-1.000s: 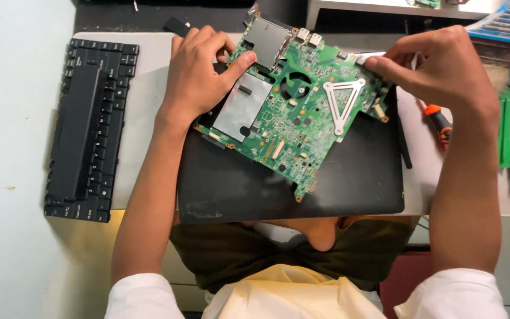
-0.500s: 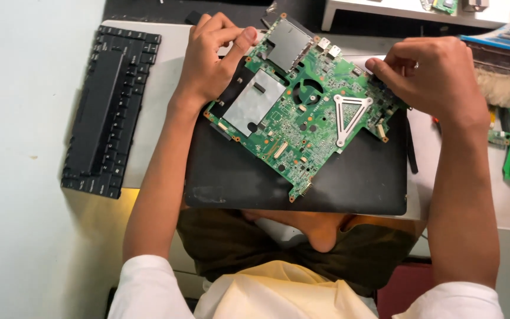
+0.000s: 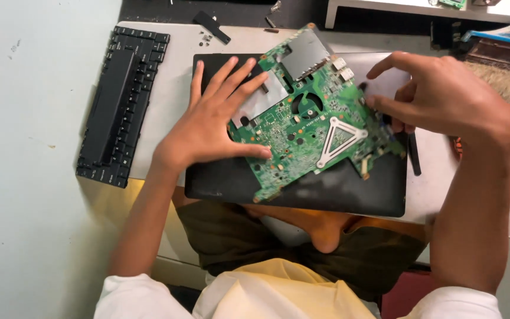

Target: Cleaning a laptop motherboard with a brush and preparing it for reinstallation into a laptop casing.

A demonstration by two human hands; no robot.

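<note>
Green circuit board (image 3: 311,115) lies tilted on black laptop base (image 3: 302,189), long axis running diagonal. Left hand (image 3: 213,124) spread flat, pressing board's left edge. Right hand (image 3: 444,97) pinches right edge, equally near.

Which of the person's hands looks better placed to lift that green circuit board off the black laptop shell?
Probably the right hand: its fingers pinch the circuit board at its right edge. The left hand lies flat, fingers spread over the board's left side, above the black laptop shell.
</note>
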